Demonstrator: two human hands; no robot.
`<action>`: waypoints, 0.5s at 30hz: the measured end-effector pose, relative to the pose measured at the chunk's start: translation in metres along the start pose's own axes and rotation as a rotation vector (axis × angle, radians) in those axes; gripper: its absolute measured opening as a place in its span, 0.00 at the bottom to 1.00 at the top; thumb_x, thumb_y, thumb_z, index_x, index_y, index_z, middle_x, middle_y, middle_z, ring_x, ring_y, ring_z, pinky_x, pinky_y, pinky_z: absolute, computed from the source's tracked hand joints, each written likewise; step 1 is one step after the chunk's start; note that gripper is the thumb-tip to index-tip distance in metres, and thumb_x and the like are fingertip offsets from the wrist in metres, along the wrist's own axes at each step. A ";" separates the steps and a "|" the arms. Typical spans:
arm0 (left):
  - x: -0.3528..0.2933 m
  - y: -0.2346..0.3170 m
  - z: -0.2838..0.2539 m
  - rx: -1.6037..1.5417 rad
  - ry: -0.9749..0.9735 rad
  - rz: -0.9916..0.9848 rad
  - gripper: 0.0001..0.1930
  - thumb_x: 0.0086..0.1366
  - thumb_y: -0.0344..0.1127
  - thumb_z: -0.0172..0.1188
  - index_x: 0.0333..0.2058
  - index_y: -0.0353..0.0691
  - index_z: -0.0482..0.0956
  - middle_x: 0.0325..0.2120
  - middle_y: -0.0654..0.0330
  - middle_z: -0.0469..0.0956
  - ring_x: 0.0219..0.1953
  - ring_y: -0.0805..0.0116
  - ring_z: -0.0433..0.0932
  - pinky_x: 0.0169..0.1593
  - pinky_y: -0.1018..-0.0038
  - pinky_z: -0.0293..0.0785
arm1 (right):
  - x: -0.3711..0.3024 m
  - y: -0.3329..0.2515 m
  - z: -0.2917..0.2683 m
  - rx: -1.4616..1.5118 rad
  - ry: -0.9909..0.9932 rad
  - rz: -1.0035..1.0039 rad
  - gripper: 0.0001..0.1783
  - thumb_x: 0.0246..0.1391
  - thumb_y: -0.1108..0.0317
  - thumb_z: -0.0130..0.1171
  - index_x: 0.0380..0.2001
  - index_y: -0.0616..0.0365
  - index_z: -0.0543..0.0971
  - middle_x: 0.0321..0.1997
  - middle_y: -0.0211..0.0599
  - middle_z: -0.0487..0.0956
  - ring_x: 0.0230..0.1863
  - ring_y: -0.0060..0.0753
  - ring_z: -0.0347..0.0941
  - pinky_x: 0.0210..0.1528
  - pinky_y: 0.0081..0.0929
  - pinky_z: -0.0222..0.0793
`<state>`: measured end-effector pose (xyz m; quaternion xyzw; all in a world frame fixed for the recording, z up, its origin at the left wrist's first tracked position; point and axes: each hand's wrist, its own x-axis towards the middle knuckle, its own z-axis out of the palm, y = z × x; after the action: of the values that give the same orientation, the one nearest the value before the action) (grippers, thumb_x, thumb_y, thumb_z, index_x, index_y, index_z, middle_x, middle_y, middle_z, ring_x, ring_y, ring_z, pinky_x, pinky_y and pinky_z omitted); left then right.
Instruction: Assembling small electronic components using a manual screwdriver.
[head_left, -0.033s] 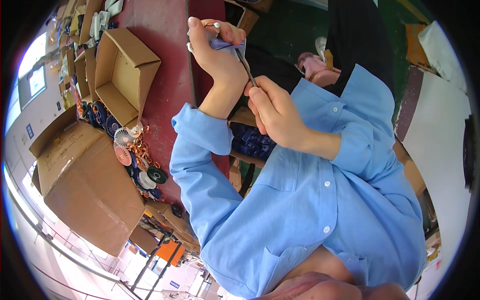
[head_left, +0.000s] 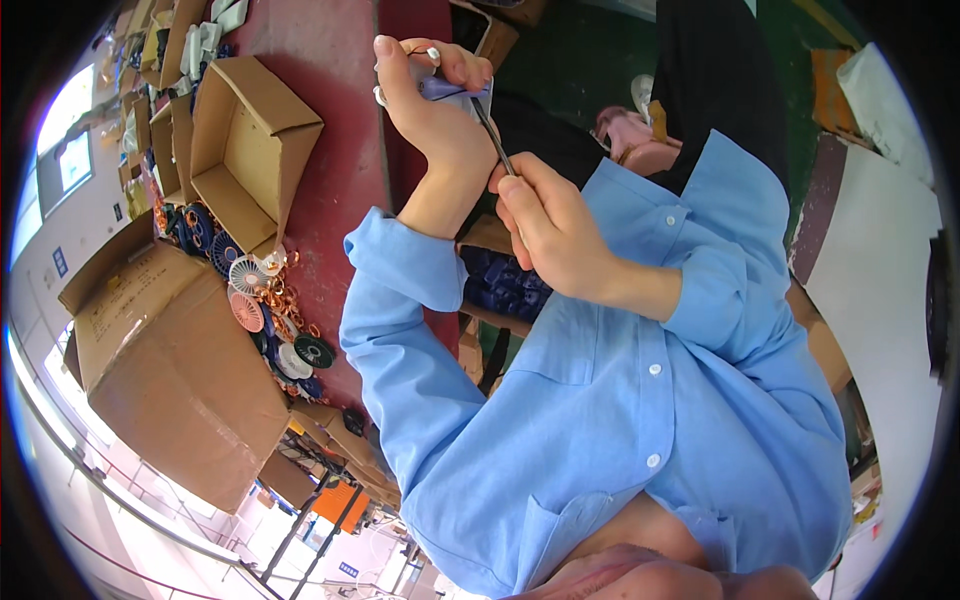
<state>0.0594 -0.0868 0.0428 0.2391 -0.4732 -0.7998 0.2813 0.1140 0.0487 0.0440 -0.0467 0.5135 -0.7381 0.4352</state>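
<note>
My left hand (head_left: 435,110) is turned palm up, its fingers curled around a small purple and white plastic part (head_left: 452,90). Small white bits show by the thumb and fingertips; I cannot tell exactly what they are. My right hand (head_left: 550,220) pinches a slim dark metal tool (head_left: 493,130) between thumb and fingers. The tool's far end reaches the purple part, at the edge of my left palm. Both hands are held beyond the table edge, above my lap. Much of the part is hidden by my left fingers.
The dark red table (head_left: 345,130) runs along the left. On it are an open cardboard box (head_left: 235,150), round fan grilles (head_left: 245,275), copper-coloured rings (head_left: 283,300) and a large carton (head_left: 180,370). Dark blue parts (head_left: 505,285) fill a box below my forearms. A pink object (head_left: 635,140) sits farther right.
</note>
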 end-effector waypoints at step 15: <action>0.003 -0.010 -0.010 -0.161 -0.268 -0.381 0.26 0.67 0.60 0.42 0.23 0.43 0.66 0.18 0.59 0.68 0.22 0.66 0.66 0.33 0.69 0.64 | 0.007 -0.035 -0.027 0.108 -0.170 0.226 0.14 0.66 0.63 0.42 0.38 0.63 0.71 0.21 0.26 0.66 0.13 0.13 0.59 0.15 0.17 0.56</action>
<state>0.0615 -0.0914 0.0290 0.1924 -0.3876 -0.8981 0.0781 0.0746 0.0662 0.0568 -0.0274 0.4364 -0.7043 0.5592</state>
